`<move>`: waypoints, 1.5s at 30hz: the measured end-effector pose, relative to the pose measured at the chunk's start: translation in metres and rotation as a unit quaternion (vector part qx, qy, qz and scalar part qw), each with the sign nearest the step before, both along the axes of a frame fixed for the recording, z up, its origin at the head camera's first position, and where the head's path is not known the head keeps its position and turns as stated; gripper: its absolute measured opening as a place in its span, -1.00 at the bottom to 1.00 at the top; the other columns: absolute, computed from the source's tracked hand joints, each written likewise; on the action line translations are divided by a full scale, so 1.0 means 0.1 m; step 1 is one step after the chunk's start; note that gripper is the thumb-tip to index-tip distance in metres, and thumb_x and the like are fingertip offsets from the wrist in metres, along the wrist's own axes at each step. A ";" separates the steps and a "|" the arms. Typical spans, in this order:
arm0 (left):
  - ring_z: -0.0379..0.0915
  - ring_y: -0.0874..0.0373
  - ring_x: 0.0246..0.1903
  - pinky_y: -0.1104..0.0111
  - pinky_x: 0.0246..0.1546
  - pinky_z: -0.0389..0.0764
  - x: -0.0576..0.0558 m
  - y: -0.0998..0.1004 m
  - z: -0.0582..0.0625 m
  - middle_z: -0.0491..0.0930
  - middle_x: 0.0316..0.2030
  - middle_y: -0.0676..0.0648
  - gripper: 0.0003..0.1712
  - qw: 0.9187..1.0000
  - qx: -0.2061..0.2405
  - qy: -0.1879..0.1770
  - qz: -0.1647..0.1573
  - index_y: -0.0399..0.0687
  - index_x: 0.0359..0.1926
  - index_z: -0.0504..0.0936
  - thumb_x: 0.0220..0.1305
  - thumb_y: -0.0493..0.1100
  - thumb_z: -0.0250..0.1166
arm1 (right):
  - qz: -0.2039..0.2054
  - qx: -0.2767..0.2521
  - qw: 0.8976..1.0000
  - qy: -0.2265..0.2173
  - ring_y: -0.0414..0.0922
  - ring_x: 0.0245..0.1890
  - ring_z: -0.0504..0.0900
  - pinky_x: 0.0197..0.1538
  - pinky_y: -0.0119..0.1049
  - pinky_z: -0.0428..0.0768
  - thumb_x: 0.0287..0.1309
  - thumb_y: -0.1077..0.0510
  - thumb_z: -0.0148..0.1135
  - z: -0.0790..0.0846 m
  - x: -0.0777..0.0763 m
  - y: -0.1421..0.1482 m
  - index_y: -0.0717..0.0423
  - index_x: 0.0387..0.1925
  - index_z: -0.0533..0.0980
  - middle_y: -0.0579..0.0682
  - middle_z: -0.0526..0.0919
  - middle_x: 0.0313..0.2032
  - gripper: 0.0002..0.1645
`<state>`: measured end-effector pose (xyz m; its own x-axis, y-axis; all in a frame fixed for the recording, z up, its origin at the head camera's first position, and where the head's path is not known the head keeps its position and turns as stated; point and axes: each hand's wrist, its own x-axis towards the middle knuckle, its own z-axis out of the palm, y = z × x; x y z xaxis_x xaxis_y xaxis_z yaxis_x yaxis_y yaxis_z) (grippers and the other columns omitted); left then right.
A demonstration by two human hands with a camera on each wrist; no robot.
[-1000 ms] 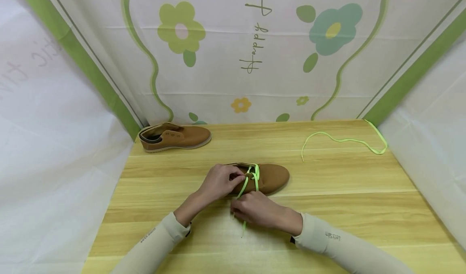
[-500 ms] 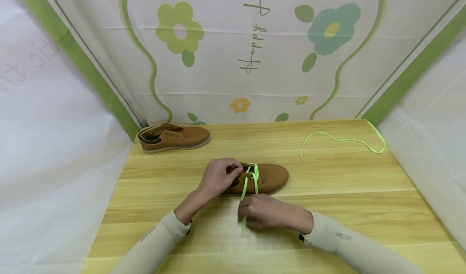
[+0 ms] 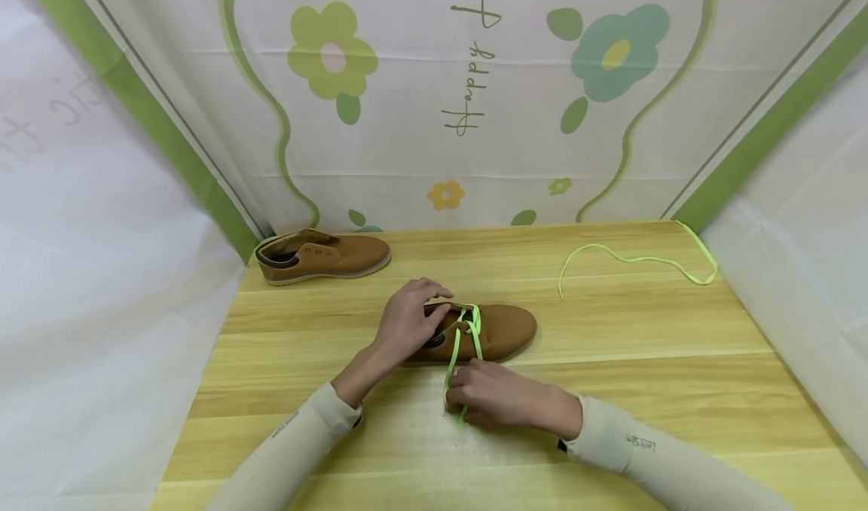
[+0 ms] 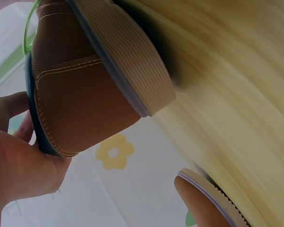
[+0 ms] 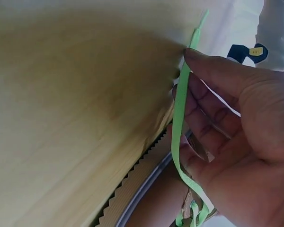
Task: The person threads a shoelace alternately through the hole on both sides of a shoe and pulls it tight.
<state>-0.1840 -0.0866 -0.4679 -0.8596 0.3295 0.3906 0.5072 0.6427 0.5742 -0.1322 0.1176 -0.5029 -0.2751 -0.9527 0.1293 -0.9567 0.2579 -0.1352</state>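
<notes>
A brown shoe (image 3: 511,331) lies on the table, toe to the right, with a bright green shoelace (image 3: 453,349) threaded through its front eyelets. My left hand (image 3: 407,319) is over its opening, thumb and index finger apart near the far flap. In the left wrist view, the fingers are partly hidden behind the shoe's collar (image 4: 42,127). On the near side, my right hand (image 3: 498,395) pinches one lace end. The right wrist view shows that flat lace (image 5: 179,109) between thumb and fingers, its tip sticking out past the thumb. A second strand runs down beside it.
An unlaced brown shoe (image 3: 359,255) stands at the back left of the wooden table (image 3: 631,420). A loose green shoelace (image 3: 637,259) lies curved at the back right. A printed white cloth wall (image 3: 502,149) rises behind, with white side walls left and right.
My left thumb and index finger, together before, have come apart and moved up slightly toward the shoe's far side. My right hand has shifted right, and the lace strands hang differently around it.
</notes>
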 end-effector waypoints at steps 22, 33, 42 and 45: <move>0.73 0.14 -0.27 0.22 -0.34 0.67 -0.09 0.03 0.00 0.80 -0.22 0.07 -0.93 0.998 -0.050 -0.032 0.016 0.08 -0.19 0.86 0.40 -0.09 0.46 | -0.032 -0.086 0.989 -0.117 -0.42 -0.28 0.63 -0.14 -0.53 0.58 0.35 0.23 0.40 0.14 0.00 0.13 -0.01 -0.26 0.71 -0.24 0.71 -0.30 -0.93; 0.55 0.30 -0.50 0.43 -0.56 0.39 -0.19 0.01 0.02 0.84 -0.23 0.05 -0.88 0.995 -0.010 -0.104 0.010 0.06 -0.25 0.89 0.40 -0.08 0.46 | -0.055 -0.204 0.962 -0.174 -0.43 -0.33 0.61 -0.28 -0.45 0.65 0.29 0.28 0.47 0.20 -0.11 0.21 0.10 -0.27 0.74 -0.17 0.73 -0.33 -0.97; 0.44 0.30 -0.53 0.41 -0.45 0.38 -0.21 0.01 0.04 0.83 -0.29 0.03 -0.87 0.992 0.004 -0.125 0.003 -0.02 -0.28 0.89 0.41 -0.14 0.45 | -0.197 -0.272 0.923 -0.188 -0.39 -0.47 0.60 -0.41 -0.37 0.64 0.21 0.31 0.53 0.32 -0.24 0.21 0.07 -0.37 0.73 -0.17 0.74 -0.45 -0.88; 0.64 0.23 -0.38 0.34 -0.33 0.53 -0.23 0.00 0.05 0.83 -0.31 0.04 -0.87 0.993 -0.001 -0.119 0.005 -0.02 -0.30 0.88 0.40 -0.14 0.46 | -0.241 -0.285 0.908 -0.188 -0.38 -0.50 0.56 -0.44 -0.36 0.62 0.19 0.33 0.53 0.35 -0.28 0.22 0.06 -0.40 0.72 -0.19 0.69 -0.49 -0.86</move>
<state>-0.2071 -0.0861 -0.4632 -0.9310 0.3204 0.1748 0.3502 0.6488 0.6756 -0.1606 0.1394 -0.4674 -0.7694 -0.5175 0.3744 -0.6095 0.4195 -0.6727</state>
